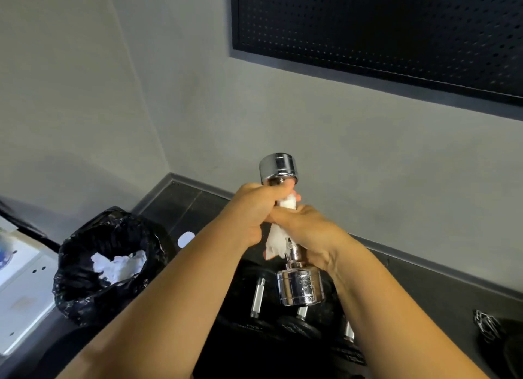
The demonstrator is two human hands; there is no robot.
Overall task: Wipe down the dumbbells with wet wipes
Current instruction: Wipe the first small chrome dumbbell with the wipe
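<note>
A chrome dumbbell (299,289) is held up almost vertically in front of the grey wall, one head at the top and the other below my hands. My left hand (256,209) grips the upper part of its handle just under the top head. My right hand (307,231) is wrapped round the handle lower down, with a white wet wipe (276,241) bunched between its fingers and the bar. The wipe's loose end hangs down beside the handle.
A black bin bag (93,268) with crumpled white wipes inside stands on the floor at the left. Several black dumbbells with silver handles (257,298) lie on the dark floor below my hands. A white panel (19,276) is at the far left, a small wire object (485,323) at the right.
</note>
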